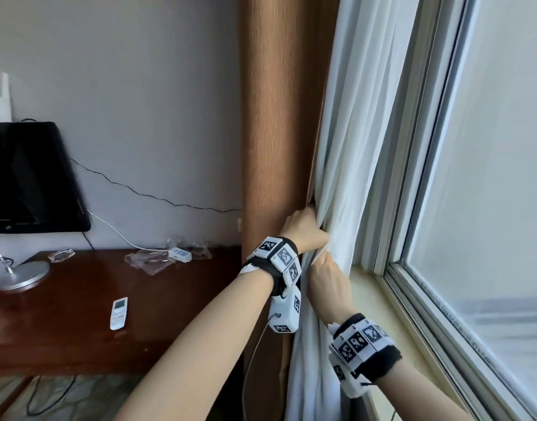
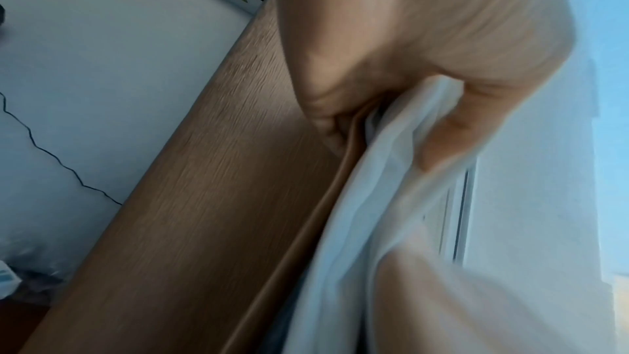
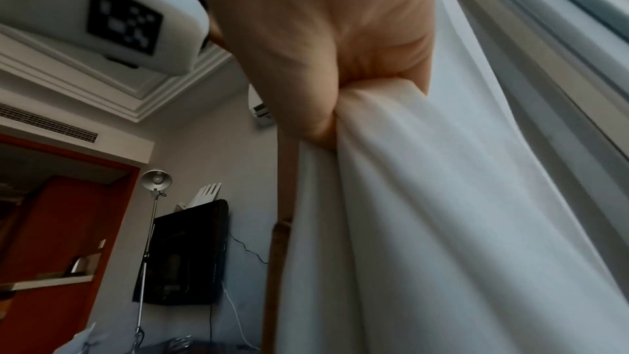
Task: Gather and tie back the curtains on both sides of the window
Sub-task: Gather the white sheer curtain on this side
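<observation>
Two curtains hang at the window's left edge: one brown curtain (image 1: 276, 117) and one white sheer curtain (image 1: 352, 147) beside it. The left hand (image 1: 303, 230) grips the sheer's gathered folds. Just below, the right hand (image 1: 329, 287) clamps the same bundle.

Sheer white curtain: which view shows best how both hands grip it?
The head view: both the left hand and right hand clutch the sheer white curtain, left above right. Each wrist view shows only its own hand bunching the folds, blurred.
</observation>
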A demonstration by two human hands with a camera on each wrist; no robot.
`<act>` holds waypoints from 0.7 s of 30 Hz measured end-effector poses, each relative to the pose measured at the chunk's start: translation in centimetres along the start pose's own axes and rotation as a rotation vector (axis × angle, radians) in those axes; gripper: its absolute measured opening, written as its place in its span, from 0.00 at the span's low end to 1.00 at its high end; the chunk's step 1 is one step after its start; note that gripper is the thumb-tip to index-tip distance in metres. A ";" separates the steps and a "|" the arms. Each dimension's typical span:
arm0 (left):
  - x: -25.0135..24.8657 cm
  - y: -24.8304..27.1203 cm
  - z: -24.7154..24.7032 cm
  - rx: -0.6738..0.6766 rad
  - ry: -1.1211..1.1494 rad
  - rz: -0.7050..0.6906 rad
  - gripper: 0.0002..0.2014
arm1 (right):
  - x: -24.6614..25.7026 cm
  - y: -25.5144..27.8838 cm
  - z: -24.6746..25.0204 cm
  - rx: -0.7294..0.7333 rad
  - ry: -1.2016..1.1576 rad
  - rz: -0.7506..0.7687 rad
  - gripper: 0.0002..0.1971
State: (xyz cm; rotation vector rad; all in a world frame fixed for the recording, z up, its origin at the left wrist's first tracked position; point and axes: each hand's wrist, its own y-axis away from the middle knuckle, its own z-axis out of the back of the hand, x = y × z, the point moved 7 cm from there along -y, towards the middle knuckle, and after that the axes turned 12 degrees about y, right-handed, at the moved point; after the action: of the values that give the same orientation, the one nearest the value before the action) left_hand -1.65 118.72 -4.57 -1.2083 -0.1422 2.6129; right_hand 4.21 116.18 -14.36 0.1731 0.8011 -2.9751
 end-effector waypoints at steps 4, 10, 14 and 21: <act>0.2 -0.8 -0.1 0.099 0.036 0.030 0.33 | 0.6 0.1 -1.5 0.147 -0.063 0.052 0.12; 0.9 -1.3 0.3 0.031 0.000 0.021 0.51 | -0.1 0.4 -2.7 0.200 -0.183 0.175 0.16; 0.4 -1.1 -0.3 0.058 -0.044 0.039 0.54 | -0.2 0.3 -2.9 0.139 -0.092 0.213 0.11; 1.6 -0.8 1.2 -0.251 -0.088 -0.105 0.16 | -2.4 1.1 -2.0 0.306 -0.376 0.257 0.22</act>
State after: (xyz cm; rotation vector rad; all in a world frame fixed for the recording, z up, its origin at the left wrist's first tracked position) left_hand -3.38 119.92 -4.83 -1.1260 -0.5502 2.6143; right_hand 6.86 116.32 -16.31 -0.2464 0.2583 -2.7389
